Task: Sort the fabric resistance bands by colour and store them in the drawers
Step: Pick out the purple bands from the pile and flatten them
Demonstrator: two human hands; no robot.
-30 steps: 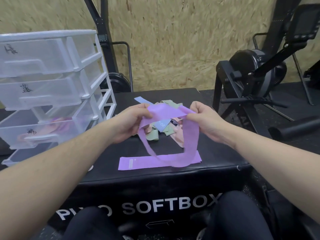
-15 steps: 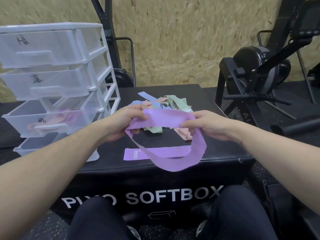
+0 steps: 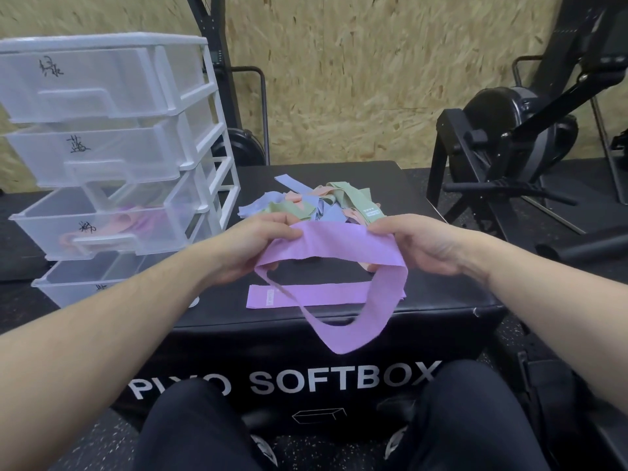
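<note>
This is a gym. A black padded plyo box (image 3: 339,341), printed "SOFTBOX", fills the centre of the frame. At upper right stands a black exercise machine (image 3: 516,137) with a round flywheel housing. A weight plate (image 3: 238,144) leans at the chipboard wall (image 3: 356,73), top centre, and the speckled rubber floor (image 3: 85,433) shows at lower left.
</note>
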